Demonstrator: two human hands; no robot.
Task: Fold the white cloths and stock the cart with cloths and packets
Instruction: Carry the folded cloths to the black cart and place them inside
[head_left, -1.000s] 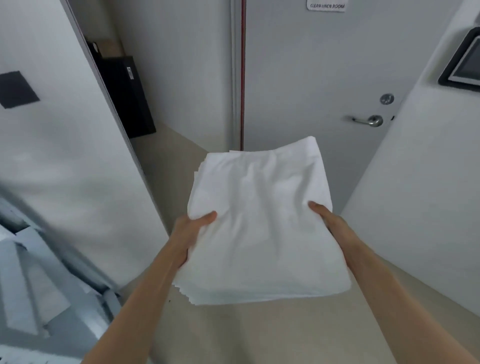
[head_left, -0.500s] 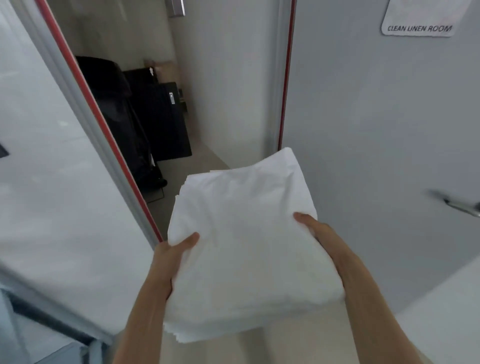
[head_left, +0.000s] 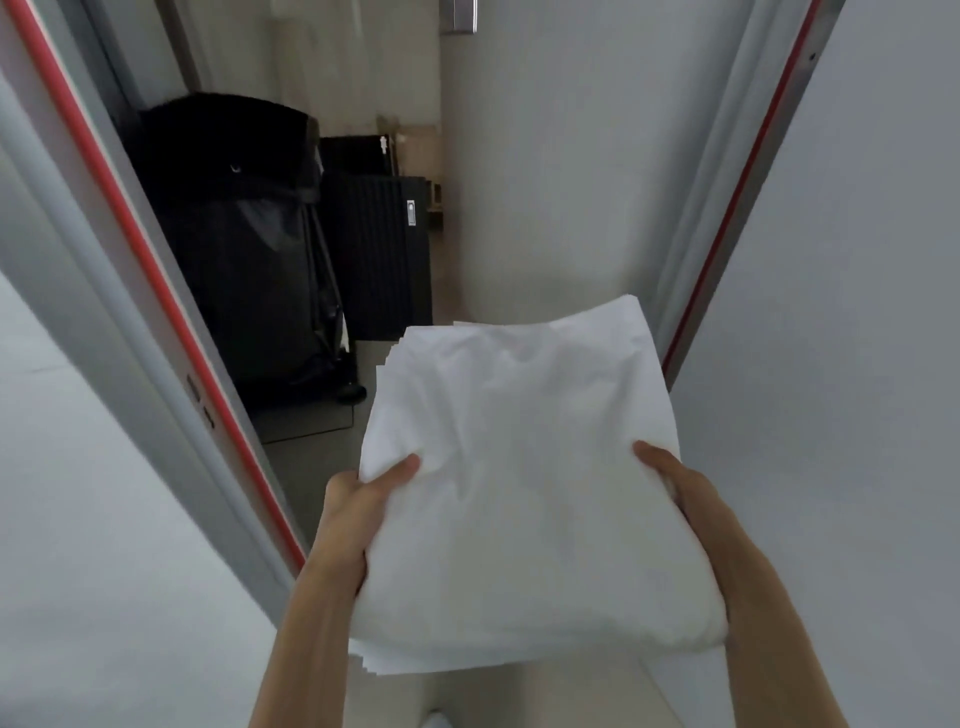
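My left hand (head_left: 363, 499) and right hand (head_left: 675, 488) hold a stack of white cloths (head_left: 524, 483). Ahead, a black bag (head_left: 244, 270) and black box (head_left: 384, 249) stand between two doors.

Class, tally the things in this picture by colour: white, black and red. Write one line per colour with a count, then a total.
White: 1, the stack of folded cloths, held by the left hand and right hand.
Black: 2, the bag and the ribbed case beside it.
Red: 2, the left door strip and the right door strip.
Total: 5
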